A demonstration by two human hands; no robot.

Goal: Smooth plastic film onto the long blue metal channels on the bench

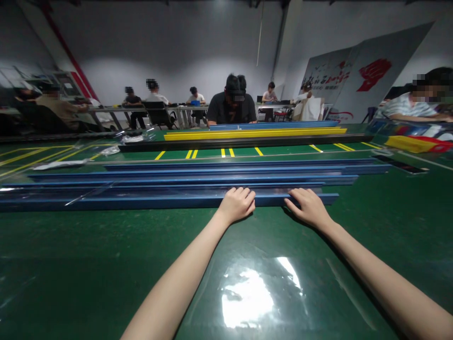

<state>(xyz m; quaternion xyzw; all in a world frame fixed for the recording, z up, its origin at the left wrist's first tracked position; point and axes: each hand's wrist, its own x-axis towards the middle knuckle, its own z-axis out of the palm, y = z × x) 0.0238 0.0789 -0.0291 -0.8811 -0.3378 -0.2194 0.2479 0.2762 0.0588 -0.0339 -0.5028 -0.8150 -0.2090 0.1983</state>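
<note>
A long blue channel-shaped rail (170, 201) lies crosswise on the green table, the nearest of several blue rails. My left hand (238, 204) is curled over its near edge, right of the frame's middle, fingertips partly hidden behind it. Closer to the rail's right end, my right hand (308, 206) hooks its fingers over the same edge, with the thumb apart on the near side. More blue rails (247, 168) lie parallel just beyond. Transparent plastic film (94, 192) crosses the near rail on the left.
Farther back lie a black rail (212, 143), a yellow rail (255, 134) and another blue rail (276, 125). A person in black (231, 106) sits opposite. A dark flat phone-like object (401, 163) lies at right. Shiny transparent film (255, 297) covers the near table.
</note>
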